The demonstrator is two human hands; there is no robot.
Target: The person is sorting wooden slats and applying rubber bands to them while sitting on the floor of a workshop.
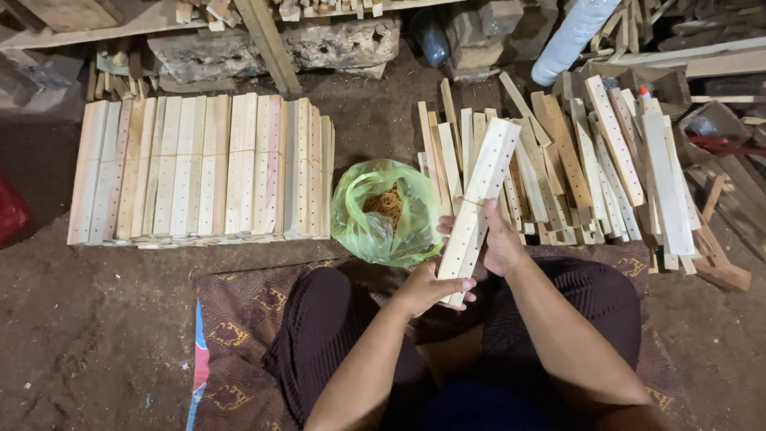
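1. Nearest the camera, the person's dark-trousered knees are seen, spread over a patterned mat (pixel 239 319) laid on the dirt floor.
2. A bundle of pale drilled wooden slats (pixel 477 209) is held upright and slightly tilted above the lap; a thin band appears to be wrapped round its middle.
3. Its lower end is gripped by the left hand (pixel 427 289), fingers curled closed around it.
4. Its middle is clasped from behind by the right hand (pixel 499 243); the fingers are largely hidden by the wood.
5. A green plastic bag (pixel 384 211) is set open on the ground just beyond the knees; a tangle of yellowish rubber bands (pixel 388 203) is seen inside.
6. To the left, a neat row of bundled slats (pixel 203 168) is laid side by side.
7. To the right, a loose pile of slats (pixel 590 168) is heaped, partly hidden behind the held bundle.
8. A red object (pixel 9 209) is cut off at the left edge and cannot be identified.
9. Scrap timber at the top is cut off by the frame.
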